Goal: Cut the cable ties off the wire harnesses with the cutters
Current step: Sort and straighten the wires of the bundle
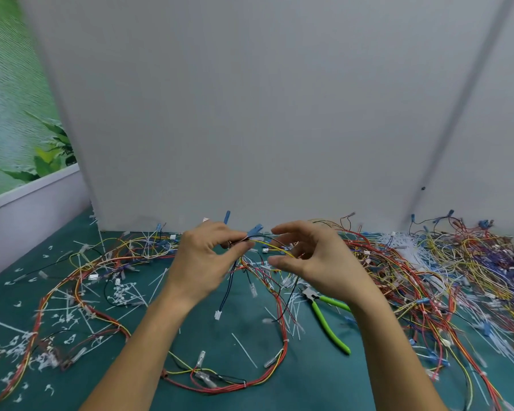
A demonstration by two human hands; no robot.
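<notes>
Forearms (149, 336) out, my left hand (202, 262) pinches the wire harness (258, 241); slack, empty right hand (312, 256) hovers above the cutters (327, 318), handles toward me.

Grey-white partition panel (250, 114) upright behind teal table mat (309, 381); leafy green mural (15, 114) at left.

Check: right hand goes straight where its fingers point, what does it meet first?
Probably the wire harness pinched in the left hand; the right hand points left at it. Depth unclear.
</notes>
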